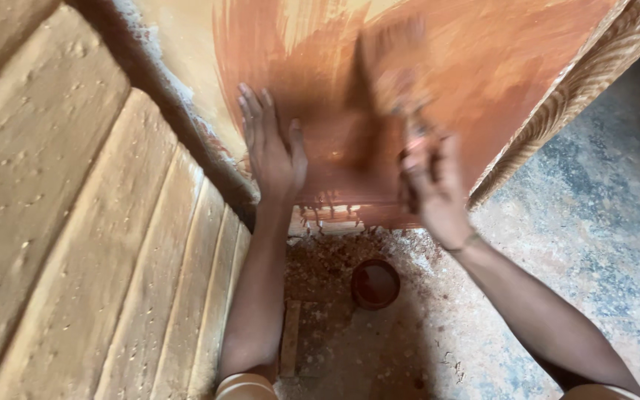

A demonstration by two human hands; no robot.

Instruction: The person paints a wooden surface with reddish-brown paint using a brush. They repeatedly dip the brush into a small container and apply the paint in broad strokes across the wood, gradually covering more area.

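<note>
A blurred paintbrush (390, 70) is clamped in the right hand (431, 185), its long axis pointing far along the reddish-stained wooden panel (498, 67). The left hand (274, 152) is pressed flat, fingers open, just left.

Wooden panel (483, 81) coated streaky reddish-brown, pale yellow bare patch far left. Carved edge (594, 81) tan, wavy grain lines. Small pot (375, 284) dark brown, reddish inside. Planks (75, 237) left, light tan, speckled. Floor (594, 222) grey-blue, mottled with rust dust.

A woodworking workshop — sawdust (327, 259) strewn, carved panel (483, 81) half-stained.
</note>
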